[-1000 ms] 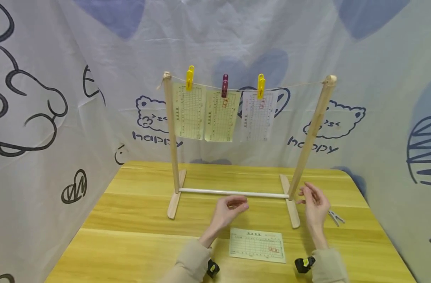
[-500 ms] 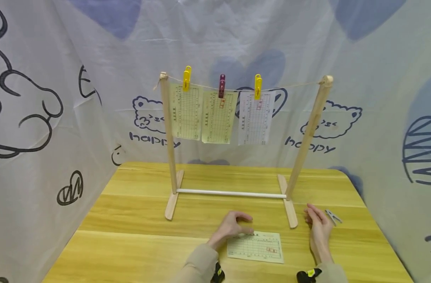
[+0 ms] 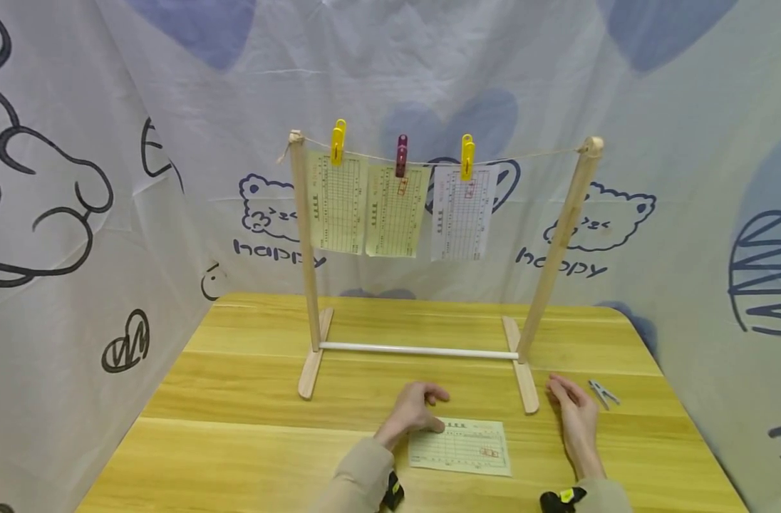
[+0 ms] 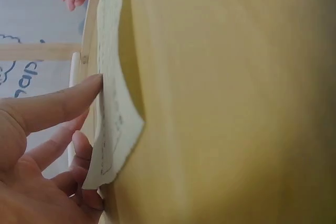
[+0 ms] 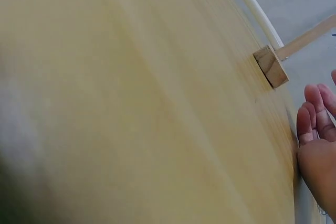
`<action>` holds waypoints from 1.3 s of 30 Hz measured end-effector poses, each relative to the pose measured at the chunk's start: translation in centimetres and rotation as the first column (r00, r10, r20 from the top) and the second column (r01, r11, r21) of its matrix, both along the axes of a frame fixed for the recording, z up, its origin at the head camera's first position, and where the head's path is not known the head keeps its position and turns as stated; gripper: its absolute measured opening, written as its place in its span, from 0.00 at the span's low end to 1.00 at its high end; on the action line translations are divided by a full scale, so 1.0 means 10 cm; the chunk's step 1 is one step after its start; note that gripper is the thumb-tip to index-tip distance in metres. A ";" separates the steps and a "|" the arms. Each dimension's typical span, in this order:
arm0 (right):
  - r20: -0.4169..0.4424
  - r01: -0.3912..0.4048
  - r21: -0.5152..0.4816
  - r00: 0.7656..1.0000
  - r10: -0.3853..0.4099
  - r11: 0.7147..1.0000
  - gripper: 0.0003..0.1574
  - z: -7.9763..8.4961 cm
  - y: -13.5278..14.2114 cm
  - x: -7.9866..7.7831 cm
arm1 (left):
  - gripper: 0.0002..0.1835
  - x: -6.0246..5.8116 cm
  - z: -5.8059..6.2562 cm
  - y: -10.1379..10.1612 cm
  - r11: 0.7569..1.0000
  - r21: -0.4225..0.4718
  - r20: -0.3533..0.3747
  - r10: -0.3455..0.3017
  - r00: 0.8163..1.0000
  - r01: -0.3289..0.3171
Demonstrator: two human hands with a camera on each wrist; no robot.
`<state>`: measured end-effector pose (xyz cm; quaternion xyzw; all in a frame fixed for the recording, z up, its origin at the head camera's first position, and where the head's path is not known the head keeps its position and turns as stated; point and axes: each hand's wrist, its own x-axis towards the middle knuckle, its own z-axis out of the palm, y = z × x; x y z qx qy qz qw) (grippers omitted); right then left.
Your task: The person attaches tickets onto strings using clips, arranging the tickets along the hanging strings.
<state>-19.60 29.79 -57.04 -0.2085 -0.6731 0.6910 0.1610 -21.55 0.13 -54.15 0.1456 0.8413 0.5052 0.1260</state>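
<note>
A pale green printed slip (image 3: pixel 464 449) lies on the table near the front, its edge bowed up in the left wrist view. My left hand (image 3: pixel 412 410) is over its far left part, thumb touching the printed paper (image 4: pixel 115 108). The index finger reaches past the far edge, apart from the thumb. To the right, my right hand (image 3: pixel 575 420) is low over the table, fingers loosely bent and holding nothing. Just beyond it lies a grey clothespin (image 3: pixel 603 393). Only part of the right hand (image 5: pixel 317 135) shows in the right wrist view.
A wooden rack (image 3: pixel 560 246) with a white crossbar (image 3: pixel 419 350) stands behind the hands. From its string hang three slips, two greenish and one white (image 3: pixel 462 221), under two yellow clothespins (image 3: pixel 467 157) and a maroon one (image 3: pixel 401 155). A patterned cloth hangs behind.
My left hand has come down and back onto the slip, which has shifted slightly left. My right hand has drawn back from the rack's right post to beside the grey clothespin.
</note>
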 end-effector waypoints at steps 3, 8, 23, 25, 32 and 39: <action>0.013 -0.020 -0.008 1.000 0.020 1.000 0.26 0.01 0.01 0.02 | 0.25 0.00 0.00 -0.10 1.000 0.015 0.021 -0.004 1.000 0.004; 0.014 -0.044 -0.001 0.999 0.044 0.999 0.26 0.01 0.02 0.03 | 0.25 -0.01 0.00 -0.33 1.000 0.015 0.045 0.011 0.999 -0.012; 0.004 -0.052 0.003 0.999 0.052 0.999 0.23 0.01 0.02 0.02 | 0.26 -0.01 0.07 -1.00 0.994 -0.036 0.054 0.107 0.993 -0.105; 0.008 -0.048 0.015 0.999 0.048 0.999 0.23 0.00 0.03 0.02 | 0.25 -0.02 0.08 -0.96 0.996 -0.051 0.046 0.078 0.996 -0.076; -0.001 -0.056 0.007 0.998 0.056 0.998 0.23 0.00 0.02 0.03 | 0.27 -0.08 0.09 -0.70 0.992 -0.123 0.002 -0.004 1.000 0.004; 0.018 -0.054 0.007 0.998 0.054 0.998 0.25 0.00 0.01 0.03 | 0.30 -0.08 0.05 -0.58 0.978 -0.205 -0.071 0.035 0.997 -0.049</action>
